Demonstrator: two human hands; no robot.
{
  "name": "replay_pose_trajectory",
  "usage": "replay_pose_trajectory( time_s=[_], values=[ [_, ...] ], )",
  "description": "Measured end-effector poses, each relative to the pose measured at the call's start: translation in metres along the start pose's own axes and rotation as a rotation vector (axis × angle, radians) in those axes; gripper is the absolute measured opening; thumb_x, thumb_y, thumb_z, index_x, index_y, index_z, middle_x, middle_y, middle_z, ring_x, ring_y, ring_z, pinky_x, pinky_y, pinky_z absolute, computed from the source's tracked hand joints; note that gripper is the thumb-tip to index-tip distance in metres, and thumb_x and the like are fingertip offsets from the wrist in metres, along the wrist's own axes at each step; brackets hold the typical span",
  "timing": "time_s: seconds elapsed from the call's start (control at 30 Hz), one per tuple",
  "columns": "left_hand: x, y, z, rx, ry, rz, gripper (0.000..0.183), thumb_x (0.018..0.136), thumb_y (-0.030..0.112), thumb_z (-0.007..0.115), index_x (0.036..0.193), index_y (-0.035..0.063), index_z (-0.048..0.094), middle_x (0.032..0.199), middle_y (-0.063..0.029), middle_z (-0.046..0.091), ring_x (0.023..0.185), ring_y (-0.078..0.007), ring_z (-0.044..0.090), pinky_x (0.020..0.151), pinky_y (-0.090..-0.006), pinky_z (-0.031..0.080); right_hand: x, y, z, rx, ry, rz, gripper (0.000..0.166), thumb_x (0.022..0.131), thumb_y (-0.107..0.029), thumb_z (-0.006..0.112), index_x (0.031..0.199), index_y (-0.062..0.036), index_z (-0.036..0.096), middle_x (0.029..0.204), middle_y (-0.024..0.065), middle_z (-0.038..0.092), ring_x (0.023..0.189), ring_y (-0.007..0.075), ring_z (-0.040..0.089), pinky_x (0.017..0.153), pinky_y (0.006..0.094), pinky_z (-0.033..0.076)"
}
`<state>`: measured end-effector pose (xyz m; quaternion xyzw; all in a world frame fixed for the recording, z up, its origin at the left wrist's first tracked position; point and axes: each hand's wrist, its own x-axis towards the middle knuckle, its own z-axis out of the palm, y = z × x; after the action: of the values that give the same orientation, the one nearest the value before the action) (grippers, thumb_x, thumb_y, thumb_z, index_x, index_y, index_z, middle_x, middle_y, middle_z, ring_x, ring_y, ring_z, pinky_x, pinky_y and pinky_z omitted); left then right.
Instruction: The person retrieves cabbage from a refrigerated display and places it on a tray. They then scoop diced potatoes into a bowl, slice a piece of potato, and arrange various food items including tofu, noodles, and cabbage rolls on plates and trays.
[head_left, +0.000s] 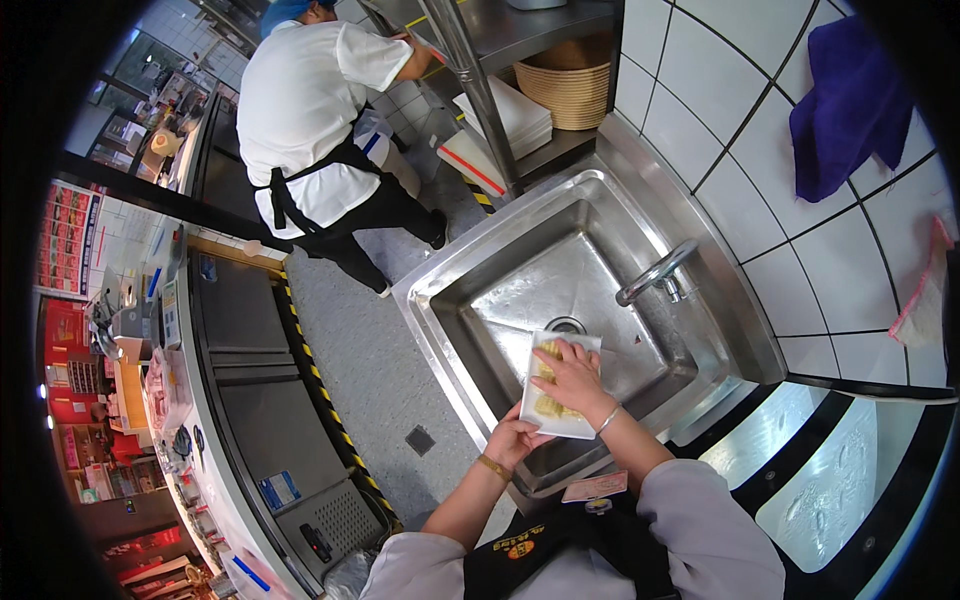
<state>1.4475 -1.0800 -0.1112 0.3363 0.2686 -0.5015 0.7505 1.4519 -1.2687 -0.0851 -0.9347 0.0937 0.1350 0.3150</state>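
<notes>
My left hand (516, 438) grips the near left corner of a shallow white rectangular tray (574, 430). On the tray lie pale yellow food pieces with a ribbed, grainy surface, which look like corn (550, 408). Spread over the upper part of the tray, my right hand (576, 385) touches the pieces with its fingertips. Its palm and fingers cover some of them, so I cannot tell whether it grips one. Beneath and beyond the tray is a stainless steel sink (517, 300), its drain (565, 325) just past the tray's far edge.
A chrome faucet (656, 274) reaches over the sink from the tiled wall. A purple cloth (847, 112) hangs there. Ahead, a co-worker in a white shirt (307, 120) stands by a metal shelf with baskets (564, 90). A refrigerated counter (277, 427) runs along the left.
</notes>
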Motion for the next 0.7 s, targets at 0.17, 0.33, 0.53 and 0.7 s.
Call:
replay_pose_trajectory(
  time_s=[0.17,0.33,0.53,0.7],
  values=[
    [-0.002,-0.012,-0.008,-0.12,0.125,-0.219,0.04,0.073,-0.005,0.051,0.113,-0.0038,0.05,0.112,-0.0189,0.057,0.102,-0.0344,0.059,0.089,-0.0501,0.05,-0.002,0.031,0.052,0.24,-0.492,0.143,0.055,0.082,-0.052,0.056,0.127,-0.0201,0.053,0.13,0.0143,0.047,0.119,0.03,0.044,0.096,0.0436,0.036],
    [-0.006,-0.014,-0.013,-0.236,0.142,-0.31,0.036,0.075,-0.004,0.049,0.109,-0.0123,0.047,0.112,-0.0245,0.055,0.103,-0.0392,0.057,0.09,-0.0516,0.049,-0.002,0.06,0.113,0.578,-0.584,0.157,0.047,0.088,-0.042,0.054,0.116,-0.0045,0.059,0.103,0.011,0.063,0.098,0.0174,0.057,0.085,0.0308,0.045],
    [0.009,-0.012,-0.017,-0.153,0.034,-0.18,0.034,0.082,0.003,0.048,0.113,-0.01,0.045,0.115,-0.0264,0.052,0.105,-0.0408,0.056,0.088,-0.0512,0.051,-0.003,0.054,0.099,1.037,-0.647,0.2,0.028,0.092,-0.033,0.049,0.099,-0.0094,0.062,0.092,0.0038,0.064,0.081,0.0124,0.059,0.072,0.0288,0.049],
    [-0.012,-0.005,-0.01,-0.154,0.121,-0.181,0.022,0.075,-0.002,0.055,0.096,-0.0067,0.053,0.103,-0.0216,0.059,0.096,-0.0345,0.061,0.084,-0.0486,0.054,-0.031,-0.024,0.04,0.802,-0.583,0.353,0.029,0.09,-0.03,0.049,0.099,-0.005,0.062,0.097,0.0036,0.063,0.083,0.0126,0.058,0.074,0.0274,0.047]
  ],
)
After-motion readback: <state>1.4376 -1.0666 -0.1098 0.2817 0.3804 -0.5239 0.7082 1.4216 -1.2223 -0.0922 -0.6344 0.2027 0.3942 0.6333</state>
